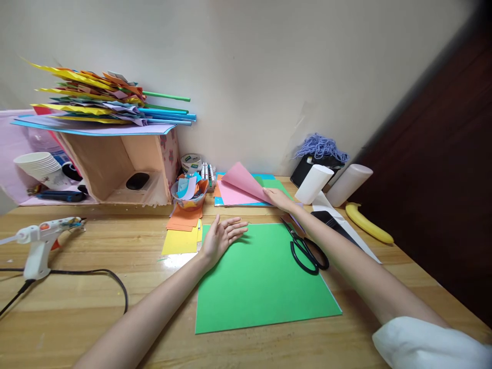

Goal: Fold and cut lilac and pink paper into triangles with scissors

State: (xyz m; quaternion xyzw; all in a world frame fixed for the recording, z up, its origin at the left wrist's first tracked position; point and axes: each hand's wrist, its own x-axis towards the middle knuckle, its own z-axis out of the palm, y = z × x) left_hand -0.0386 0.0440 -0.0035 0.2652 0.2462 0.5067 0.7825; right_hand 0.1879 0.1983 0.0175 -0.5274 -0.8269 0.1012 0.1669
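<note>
My right hand (279, 199) grips the right edge of a pink sheet of paper (244, 180), which is lifted and curling over a stack of coloured sheets (275, 183) by the wall. Fingers apart and palm turned inward, my left hand (224, 237) holds nothing; it is over the upper left corner of a large green sheet (253, 287). Black-handled scissors (305, 251) lie across that sheet's right side, blades pointing away from me. Left of the green sheet are small orange paper pieces (185, 219) and yellow paper pieces (180, 242).
A white glue gun (40, 243) with a black cord lies at left. Behind it stands an open box (115, 164) topped with paper flowers (96, 97). A tub of scraps (190, 193), white rolls (314, 183), purple yarn (321, 147) and a banana (369, 224) line the back and right.
</note>
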